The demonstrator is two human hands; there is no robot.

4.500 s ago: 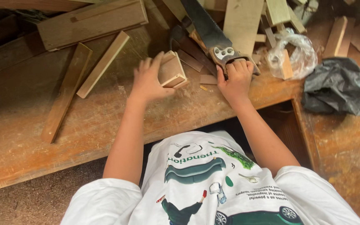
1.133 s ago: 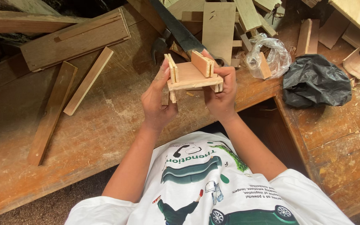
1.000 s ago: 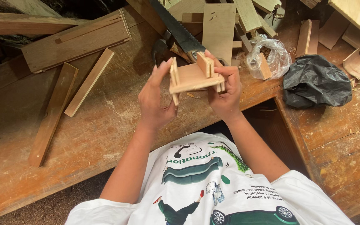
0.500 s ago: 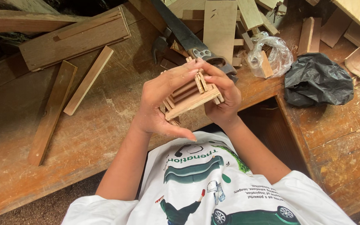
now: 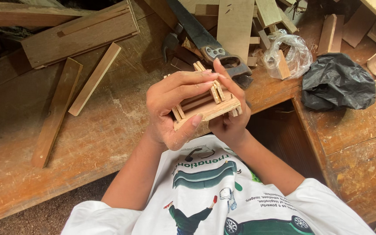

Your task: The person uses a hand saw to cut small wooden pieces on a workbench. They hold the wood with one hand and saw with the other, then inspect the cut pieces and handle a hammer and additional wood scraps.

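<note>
**Small slatted wooden piece held up over the bench**

Both hands are on it: a small wooden assembly (image 5: 207,106) of thin slats on a flat base, held tilted above the edge of the workbench (image 5: 88,143), close to the chest. The left hand (image 5: 172,109) wraps around its near side, fingers across the top, thumb pressed along the base edge. The right hand (image 5: 229,113) cups it from beneath and behind, one finger raised over the far end. Both are grasping the piece; neither is slack.

By the look of it, several slats already sit fixed in rows, so the piece seems partly built; whether more strips are to be added cannot be told from here.

Just behind lies a handsaw (image 5: 205,41), with a hammer (image 5: 170,41) beside its blade. Loose wooden strips (image 5: 94,78) and a long board (image 5: 79,35) lie to the left. To the right, a clear plastic bag (image 5: 290,54) holds wood offcuts, and beyond it sits a crumpled black plastic bag (image 5: 338,82). No labels or signs show on the bench.
</note>
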